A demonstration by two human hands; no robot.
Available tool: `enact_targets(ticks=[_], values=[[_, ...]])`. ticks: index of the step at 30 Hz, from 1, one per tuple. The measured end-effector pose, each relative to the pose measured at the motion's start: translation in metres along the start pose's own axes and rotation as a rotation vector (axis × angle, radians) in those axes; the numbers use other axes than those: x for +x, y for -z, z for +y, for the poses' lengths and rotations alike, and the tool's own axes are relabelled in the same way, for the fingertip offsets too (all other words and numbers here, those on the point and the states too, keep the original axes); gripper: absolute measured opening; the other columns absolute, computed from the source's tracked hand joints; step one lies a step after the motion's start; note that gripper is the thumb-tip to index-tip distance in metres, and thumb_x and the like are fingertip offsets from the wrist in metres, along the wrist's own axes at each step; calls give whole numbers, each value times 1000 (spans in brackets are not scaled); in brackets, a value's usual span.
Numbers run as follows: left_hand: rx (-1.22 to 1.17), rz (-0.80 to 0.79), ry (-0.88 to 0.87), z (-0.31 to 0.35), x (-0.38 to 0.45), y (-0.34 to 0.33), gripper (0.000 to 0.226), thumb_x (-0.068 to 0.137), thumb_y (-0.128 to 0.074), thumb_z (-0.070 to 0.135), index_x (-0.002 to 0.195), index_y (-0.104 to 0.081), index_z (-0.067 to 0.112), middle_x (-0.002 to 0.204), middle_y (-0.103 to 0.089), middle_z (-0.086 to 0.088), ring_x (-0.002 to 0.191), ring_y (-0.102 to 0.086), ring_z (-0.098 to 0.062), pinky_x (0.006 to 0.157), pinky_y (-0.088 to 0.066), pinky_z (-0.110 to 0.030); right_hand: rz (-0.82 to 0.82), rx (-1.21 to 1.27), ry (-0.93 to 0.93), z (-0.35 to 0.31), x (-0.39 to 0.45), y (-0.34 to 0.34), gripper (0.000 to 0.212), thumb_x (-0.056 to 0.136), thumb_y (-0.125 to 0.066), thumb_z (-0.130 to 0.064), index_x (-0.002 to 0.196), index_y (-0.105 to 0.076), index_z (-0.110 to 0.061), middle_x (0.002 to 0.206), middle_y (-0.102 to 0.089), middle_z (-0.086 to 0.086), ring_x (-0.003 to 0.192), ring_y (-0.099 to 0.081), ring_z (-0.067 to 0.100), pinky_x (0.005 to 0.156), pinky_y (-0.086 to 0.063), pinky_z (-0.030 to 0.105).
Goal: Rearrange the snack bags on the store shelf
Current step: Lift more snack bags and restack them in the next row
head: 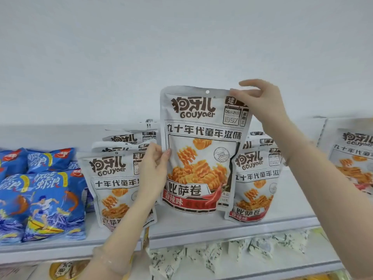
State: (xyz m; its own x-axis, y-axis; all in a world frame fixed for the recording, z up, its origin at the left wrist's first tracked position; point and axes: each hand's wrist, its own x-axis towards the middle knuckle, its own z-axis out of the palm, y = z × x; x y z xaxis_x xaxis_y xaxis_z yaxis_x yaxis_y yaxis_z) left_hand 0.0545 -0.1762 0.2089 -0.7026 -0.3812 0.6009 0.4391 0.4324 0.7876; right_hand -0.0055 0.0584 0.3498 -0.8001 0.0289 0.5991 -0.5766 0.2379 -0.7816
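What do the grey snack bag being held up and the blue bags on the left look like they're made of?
Held grey bag: probably matte plastic film, with a flat sealed top edge and little glare. Blue bags: glossier plastic film, puffed and creased, catching light.

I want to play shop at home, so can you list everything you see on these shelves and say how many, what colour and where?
Held snack bag: one, grey-white with orange snack picture and red band, lifted upright above the shelf's middle.
Left stack of grey bags: at least three, same design, left of the held bag.
Right stack of grey bags: at least three, same design, right of it.
Far-right grey bag: one, at the picture's edge.
Blue bags: several, blue with surfer drawing, far left.
Shelf: one, pale grey.
Lower-shelf packets: many, white with dark pattern, beneath.
Left hand: fingers on the held bag's left edge.
Right hand: fingers pinching its top right corner.
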Motion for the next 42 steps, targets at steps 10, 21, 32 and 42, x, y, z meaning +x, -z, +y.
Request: enact_targets(ticks=[10,21,32,42], values=[[-81,44,73,4,16,-7,25,98,-51,25,77,-41,14,60,-43,-3,52,-39,-14,53,-31,-28,-80,56,-189,60,-65,-26,42,94,-53,-47,95,-66,-7,76,-63,5,69,-56,22,62,-45,34],[-206,-82,186,0,23,18,23,95,-55,32,75,-49,21,64,-50,3,60,-49,-15,61,-45,-33,-101,157,-47,75,-55,-24,46,94,-52,-39,87,-60,6,70,-58,16,64,-49,25,57,-41,40],[-240,-143,201,0,12,20,18,96,-55,25,89,-48,9,70,-44,-9,68,-42,-21,66,-44,-35,-266,195,-82,90,-62,-12,37,102,-47,-22,95,-60,12,76,-56,19,51,-50,23,43,-37,22],[22,-137,109,-36,-10,8,25,98,-50,20,81,-42,4,61,-51,-22,51,-51,-30,55,-40,-33,-228,103,-110,52,-28,0,68,71,-85,-19,127,-51,-36,97,-76,6,88,-73,22,74,-57,40]])
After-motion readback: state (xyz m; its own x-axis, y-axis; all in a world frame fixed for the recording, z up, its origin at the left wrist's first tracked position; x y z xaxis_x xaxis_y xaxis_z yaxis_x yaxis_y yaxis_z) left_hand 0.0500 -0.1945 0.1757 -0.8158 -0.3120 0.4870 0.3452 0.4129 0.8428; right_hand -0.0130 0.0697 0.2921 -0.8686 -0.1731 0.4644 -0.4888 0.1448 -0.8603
